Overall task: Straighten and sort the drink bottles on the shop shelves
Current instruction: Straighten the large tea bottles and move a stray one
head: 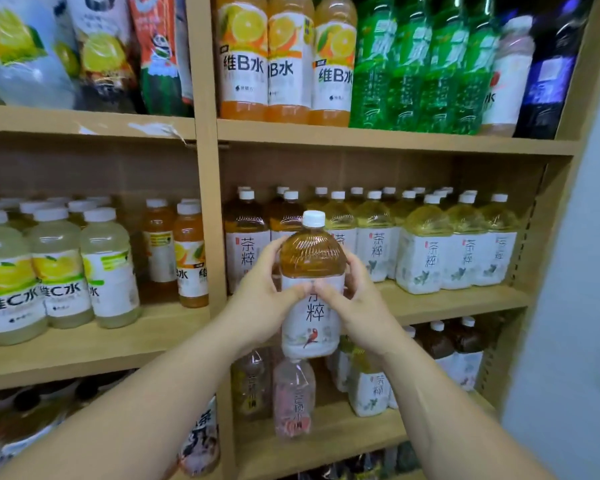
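- The left hand [257, 299] and the right hand [357, 306] reach in from below on bare forearms and meet at about the same depth, so neither is nearer the work. Both hands are clasped round one thing. The fingers curl about its sides, and the thumbs nearly touch across the front of its label.
- Between them is a tall clear-plastic brown tea bottle [312, 258] with a white screw cap and a white wrap label bearing a red bird. Its long axis is upright, cap up, with the label turned towards the camera. The shoulder and cap rise above the hands and the base shows below them.
- The bottle is held in the air in front of the right bay and rests on no board. In this view its lower part overlaps the front edge of the pale wooden middle shelf [447, 303].
- Straight beyond it, that shelf carries rows of like-shaped bottles: dark brown tea bottles [246, 237] at the left end and pale yellow tea bottles [426, 244] filling the right.
- The held bottle matches the left group in colour, so I judge the coming move to be a push forward and slightly left, kept upright. It hides the spot behind it, so I cannot tell whether a free slot waits there.
- Farthest up, the top shelf holds orange drink bottles [288, 57] beside green plastic bottles [420, 64].
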Motion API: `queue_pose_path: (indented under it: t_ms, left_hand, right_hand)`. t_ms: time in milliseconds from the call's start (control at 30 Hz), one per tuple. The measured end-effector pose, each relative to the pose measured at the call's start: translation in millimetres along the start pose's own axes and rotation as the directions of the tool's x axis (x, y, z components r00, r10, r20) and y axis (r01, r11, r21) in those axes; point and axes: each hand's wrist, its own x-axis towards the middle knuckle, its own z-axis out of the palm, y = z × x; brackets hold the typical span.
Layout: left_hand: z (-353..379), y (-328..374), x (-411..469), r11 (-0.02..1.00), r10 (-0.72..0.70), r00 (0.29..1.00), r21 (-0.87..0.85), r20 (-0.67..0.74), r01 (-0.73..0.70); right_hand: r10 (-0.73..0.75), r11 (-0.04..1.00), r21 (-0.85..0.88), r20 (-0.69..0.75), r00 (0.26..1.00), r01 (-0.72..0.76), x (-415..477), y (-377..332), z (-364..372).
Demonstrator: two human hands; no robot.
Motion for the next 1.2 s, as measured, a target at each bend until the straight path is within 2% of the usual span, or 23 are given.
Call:
queue_pose_path:
  t_ms: [100, 300, 367, 400, 467, 533, 567, 600, 633, 667, 733, 833, 900, 1200]
  left_hand:
    - [3, 0, 16, 0.999, -0.040, 0.997, -0.024, -0.060, 0.038]
    - [-3, -15, 32, 0.994, -0.018, 0.998, 0.106, -0.060, 0.024]
    - [-4, -17, 32, 0.964, 0.036, 0.991, 0.266, -0.129, -0.001]
    - [-5, -18, 29, 0.922, 0.112, 0.975, 0.386, -0.192, -0.029]
    - [-11, -19, 14, 0.771, 0.388, 0.885, 0.617, -0.258, -0.158]
    - [-24, -21, -2, 0.551, 0.647, 0.737, 0.789, -0.198, -0.272]
    - [-31, -24, -8, 0.468, 0.719, 0.669, 0.843, -0.187, -0.266]
    - [-38, -28, -10, 0.431, 0.753, 0.624, 0.874, -0.211, -0.225]
    - [-45, -33, -11, 0.439, 0.754, 0.603, 0.882, -0.259, -0.170]
    - [-49, -36, -10, 0.479, 0.725, 0.611, 0.870, -0.317, -0.118]
    - [-52, -43, -9, 0.598, 0.597, 0.691, 0.800, -0.408, -0.044]
    - [-52, -54, -9, 0.706, 0.437, 0.789, 0.708, -0.432, -0.004]
    - [-52, -59, -9, 0.722, 0.406, 0.805, 0.692, -0.433, 0.008]
    - [-56, -65, -9, 0.709, 0.422, 0.820, 0.705, -0.386, -0.033]
  right_hand:
    - [0.023, 1.000, -0.007, 0.027, 0.999, -0.023, 9, 21, -1]
    - [0.004, 0.999, -0.044, 0.039, 0.999, -0.003, 26, 37, -1]
    - [-0.004, 0.998, -0.067, 0.028, 1.000, 0.006, 34, 43, 3]
    - [-0.006, 0.996, -0.084, 0.015, 1.000, 0.008, 37, 47, 7]
    - [-0.027, 0.989, -0.148, -0.007, 1.000, 0.026, 44, 53, 17]
    - [-0.056, 0.975, -0.215, -0.033, 0.998, 0.048, 50, 60, 27]
    - [-0.062, 0.967, -0.250, -0.052, 0.997, 0.047, 54, 63, 31]
    - [-0.062, 0.958, -0.285, -0.069, 0.996, 0.040, 57, 65, 34]
    - [-0.059, 0.949, -0.313, -0.079, 0.995, 0.031, 60, 65, 37]
    - [-0.053, 0.943, -0.333, -0.085, 0.995, 0.022, 62, 65, 40]
    - [-0.050, 0.940, -0.342, -0.095, 0.994, 0.015, 66, 66, 46]
    - [-0.048, 0.946, -0.325, -0.117, 0.992, 0.008, 71, 70, 56]
    - [-0.040, 0.936, -0.353, -0.125, 0.991, -0.007, 75, 74, 63]
    - [0.028, 0.917, -0.395, -0.086, 0.996, -0.060, 89, 70, 88]
